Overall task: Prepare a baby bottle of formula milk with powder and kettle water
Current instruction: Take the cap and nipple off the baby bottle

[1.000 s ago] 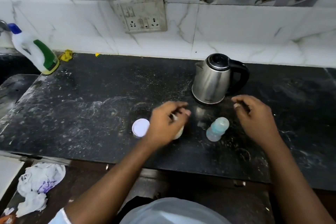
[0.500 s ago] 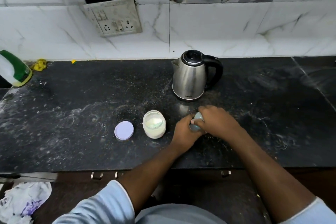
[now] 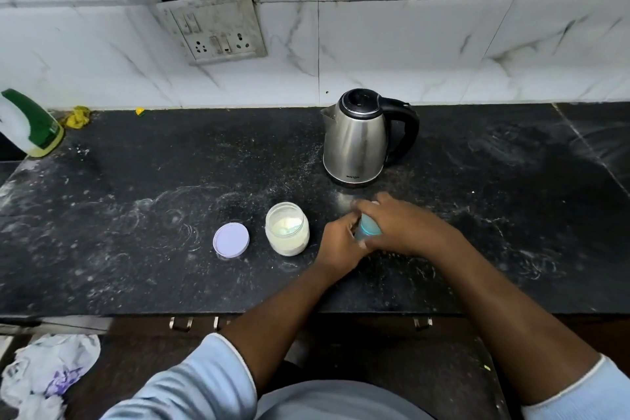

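A small pale-blue baby bottle [image 3: 368, 228] stands on the black counter [image 3: 136, 215], mostly hidden by both hands. My left hand [image 3: 337, 245] grips its lower body from the left. My right hand [image 3: 402, 225] is curled over its top from the right. Just left of them stands an open glass jar of white formula powder [image 3: 287, 232]. Its lilac lid [image 3: 231, 239] lies flat further left. A steel kettle [image 3: 358, 140] with a black handle and shut lid stands behind the hands.
A white and green detergent bottle [image 3: 29, 124] leans at the counter's far left edge, with yellow scraps [image 3: 77, 117] beside it. A socket panel [image 3: 214, 29] is on the tiled wall. Crumpled plastic bags [image 3: 44, 372] lie on the floor at lower left.
My left hand left the powder jar and both hands closed round the baby bottle. The camera view shifted right, and since half a second ago the hands have barely moved.
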A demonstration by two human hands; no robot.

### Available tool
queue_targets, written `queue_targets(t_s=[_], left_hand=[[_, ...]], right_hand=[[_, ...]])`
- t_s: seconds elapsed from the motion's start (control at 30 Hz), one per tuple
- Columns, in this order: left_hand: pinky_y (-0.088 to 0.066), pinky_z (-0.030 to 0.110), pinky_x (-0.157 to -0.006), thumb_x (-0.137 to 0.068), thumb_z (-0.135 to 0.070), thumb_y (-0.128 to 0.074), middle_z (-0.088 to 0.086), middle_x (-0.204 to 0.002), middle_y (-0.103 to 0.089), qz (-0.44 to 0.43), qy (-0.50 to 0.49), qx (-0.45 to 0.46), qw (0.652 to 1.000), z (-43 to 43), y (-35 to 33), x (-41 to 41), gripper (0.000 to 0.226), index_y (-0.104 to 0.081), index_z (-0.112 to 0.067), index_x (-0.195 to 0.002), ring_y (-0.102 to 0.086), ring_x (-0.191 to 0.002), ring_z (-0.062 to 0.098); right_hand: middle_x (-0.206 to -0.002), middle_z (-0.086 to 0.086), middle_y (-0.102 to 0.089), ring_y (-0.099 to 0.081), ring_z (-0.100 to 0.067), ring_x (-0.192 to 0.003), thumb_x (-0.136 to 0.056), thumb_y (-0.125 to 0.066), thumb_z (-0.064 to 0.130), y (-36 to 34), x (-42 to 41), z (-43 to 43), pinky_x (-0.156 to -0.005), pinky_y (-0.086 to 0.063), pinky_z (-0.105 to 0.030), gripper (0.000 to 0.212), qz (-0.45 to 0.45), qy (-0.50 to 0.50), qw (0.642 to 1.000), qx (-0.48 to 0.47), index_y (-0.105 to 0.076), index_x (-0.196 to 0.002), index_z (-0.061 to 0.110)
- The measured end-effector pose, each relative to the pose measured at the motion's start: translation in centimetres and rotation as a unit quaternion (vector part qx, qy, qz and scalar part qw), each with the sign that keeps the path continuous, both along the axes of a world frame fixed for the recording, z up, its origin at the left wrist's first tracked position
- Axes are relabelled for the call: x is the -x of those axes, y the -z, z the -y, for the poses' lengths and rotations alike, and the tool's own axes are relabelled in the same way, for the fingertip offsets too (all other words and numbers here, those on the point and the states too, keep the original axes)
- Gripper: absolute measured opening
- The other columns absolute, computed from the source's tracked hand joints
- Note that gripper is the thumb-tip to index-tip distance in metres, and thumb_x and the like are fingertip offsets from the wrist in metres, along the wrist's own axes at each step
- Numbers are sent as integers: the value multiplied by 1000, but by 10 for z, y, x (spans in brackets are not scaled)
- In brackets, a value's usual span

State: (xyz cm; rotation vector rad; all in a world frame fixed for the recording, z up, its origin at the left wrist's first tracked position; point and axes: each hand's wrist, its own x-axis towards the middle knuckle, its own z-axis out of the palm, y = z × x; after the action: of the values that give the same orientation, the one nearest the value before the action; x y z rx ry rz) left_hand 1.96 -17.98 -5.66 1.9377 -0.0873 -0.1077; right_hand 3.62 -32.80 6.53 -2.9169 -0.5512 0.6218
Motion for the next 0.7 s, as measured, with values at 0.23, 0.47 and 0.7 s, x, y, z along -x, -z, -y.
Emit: queue_targets(t_s=[0.23, 0.47, 0.7], left_hand=[[-60, 23, -95, -76, -19, -101, -5, -118, -82, 8, 2, 0, 1000, 2, 1, -1, 57, -76, -17, -126, -77, -107, 7], [-49, 2, -92, -76, -21, -101, -24, -116, -72, 11, 10, -30, 999, 2, 6, -2, 64, -73, -18, -134, -65, -105, -24], [-64, 32, -97, -77, -24, -101, -8, -121, -80, -7, 4, -34, 999, 2, 3, -1, 62, -72, -19, -132, -75, -110, 3]], right_hand=[[-116, 12, -62, -61, -10, -104, -82, -70, 28, -20, 0, 30, -83, -49, -29, 41, 106, 62, 956, -268, -57, -120, 38], [-123, 13, -69, -66, -6, -113, -93, -76, 14, 37, 34, 76, -97, -56, -35, 31, 171, 272, 817, -478, -70, -119, 31], [-125, 2, -64, -60, -12, -119, -87, -79, 4, 111, 60, 87, -101, -45, -16, 20, 247, 277, 856, -359, -67, -101, 10]])
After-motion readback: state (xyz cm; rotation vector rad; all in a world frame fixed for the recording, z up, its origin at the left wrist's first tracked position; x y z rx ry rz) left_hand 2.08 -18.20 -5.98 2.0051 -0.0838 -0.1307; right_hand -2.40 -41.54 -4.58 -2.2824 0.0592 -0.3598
